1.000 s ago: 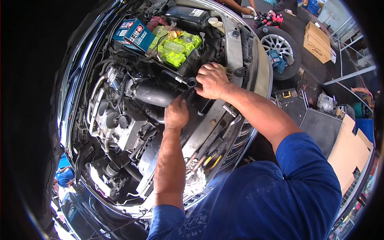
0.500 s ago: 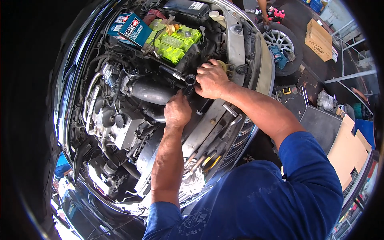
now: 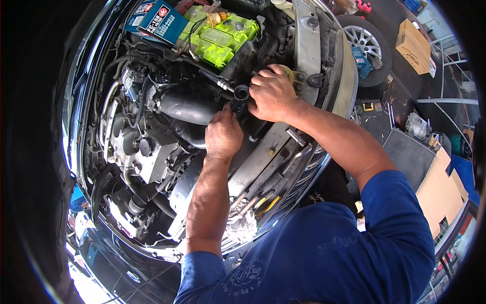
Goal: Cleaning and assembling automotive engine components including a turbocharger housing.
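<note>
Nearest me, a blue sleeve, both forearms reaching into the engine bay (image 3: 126,152); loose tools (image 3: 263,202) lie on the front panel just below the left hand; left hand (image 3: 223,134) fingers curled round the black hose (image 3: 240,99), gripping its lower part; right hand (image 3: 273,93) touching the hose's open end from the right, fingers bent, grip unclear; beyond both hands, yellow-green battery cover (image 3: 220,38) w/ a blue box (image 3: 162,20) beside it; a wheel (image 3: 367,43) farther right.

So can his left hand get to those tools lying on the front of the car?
Probably yes. The left hand is on the black hose, and the tools lie in the open on the front panel, just beside that forearm. Nothing covers them; the hand would only have to let go and pull back.
</note>
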Demonstrator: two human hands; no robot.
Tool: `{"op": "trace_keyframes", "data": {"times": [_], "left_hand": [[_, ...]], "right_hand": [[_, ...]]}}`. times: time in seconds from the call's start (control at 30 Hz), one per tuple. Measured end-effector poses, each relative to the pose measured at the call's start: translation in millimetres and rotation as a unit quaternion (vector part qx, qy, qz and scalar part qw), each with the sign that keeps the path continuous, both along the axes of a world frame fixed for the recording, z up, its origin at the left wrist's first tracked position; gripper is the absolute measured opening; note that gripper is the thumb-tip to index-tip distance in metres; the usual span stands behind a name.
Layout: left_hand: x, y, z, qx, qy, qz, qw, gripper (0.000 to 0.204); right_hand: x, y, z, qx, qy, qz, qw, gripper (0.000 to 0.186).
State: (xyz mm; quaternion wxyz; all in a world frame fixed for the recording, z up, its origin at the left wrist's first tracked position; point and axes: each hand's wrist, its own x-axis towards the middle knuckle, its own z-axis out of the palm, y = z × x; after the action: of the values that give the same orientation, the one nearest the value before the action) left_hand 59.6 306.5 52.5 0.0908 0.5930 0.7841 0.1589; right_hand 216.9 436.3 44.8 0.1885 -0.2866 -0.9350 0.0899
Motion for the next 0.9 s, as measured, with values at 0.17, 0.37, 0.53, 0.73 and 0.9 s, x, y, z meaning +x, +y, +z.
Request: {"op": "trace_keyframes", "data": {"times": [0.17,0.37,0.53,0.73,0.9], "left_hand": [[0.2,1.3,-0.8,-0.007,0.009,-0.01,1.0,0.038],[0.9,3.4,1.6,-0.009,0.028,-0.023,0.999,0.036],[0.3,4.1,2.6,-0.009,0.042,-0.029,0.999,0.035],[1.4,3.6,4.0,0.015,0.01,-0.022,1.0,0.036],[7.8,-12.9,14.1,0.0,-0.016,0.071,0.997,0.028]], "right_hand": [[-0.4,0.8,-1.2,-0.001,0.003,0.001,1.0,0.03],[0.2,1.2,-1.3,-0.002,0.005,0.005,1.0,0.03],[0.1,1.0,-0.5,-0.002,-0.006,0.005,1.0,0.03],[-0.8,-0.1,-1.4,0.0,0.007,-0.004,1.0,0.03],[-2.7,2.0,6.2,-0.036,-0.006,-0.019,0.999,0.05]]}}
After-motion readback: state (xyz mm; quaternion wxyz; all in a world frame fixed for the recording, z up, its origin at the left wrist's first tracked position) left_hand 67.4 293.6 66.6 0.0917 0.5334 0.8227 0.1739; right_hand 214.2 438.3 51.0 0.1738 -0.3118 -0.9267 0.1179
